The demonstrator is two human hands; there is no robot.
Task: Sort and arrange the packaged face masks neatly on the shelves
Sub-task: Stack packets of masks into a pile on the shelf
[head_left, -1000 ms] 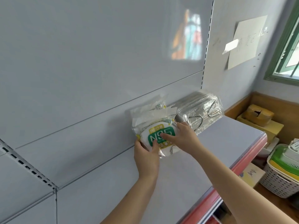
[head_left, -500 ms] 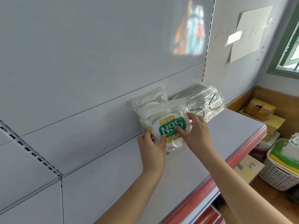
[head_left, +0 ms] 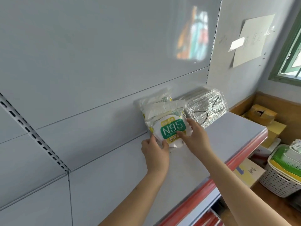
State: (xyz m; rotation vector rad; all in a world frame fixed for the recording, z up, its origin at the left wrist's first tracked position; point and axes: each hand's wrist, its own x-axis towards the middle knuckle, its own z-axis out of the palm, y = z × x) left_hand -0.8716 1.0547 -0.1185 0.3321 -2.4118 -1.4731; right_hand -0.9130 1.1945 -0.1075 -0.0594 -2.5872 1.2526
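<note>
Holding: we are gripping the N95 mask pack with both hands, standing it up on the grey shelf against the back panel.
Left hand: we are curling our fingers round the pack's lower left corner, the thumb lying over its front edge.
Right hand: we are pinching the pack's right side, the thumb pressing on the green label and the fingers reaching up along the right edge.
N95 mask pack: it is leaning slightly, its bottom edge touching the shelf, its green and yellow label facing us.
Behind it: more white mask packs are standing between it and the back panel, touching it.
To the right: a clear-wrapped bundle of grey masks is leaning on the back panel, just beside the N95 pack.
Shelf edge: a red strip is running along the front of the shelf.
Wall: a paper sheet is hanging on the right, near a green window frame.
Floor area: a white lattice basket holding green and yellow trays is sitting at the lower right, with cardboard boxes further back.
</note>
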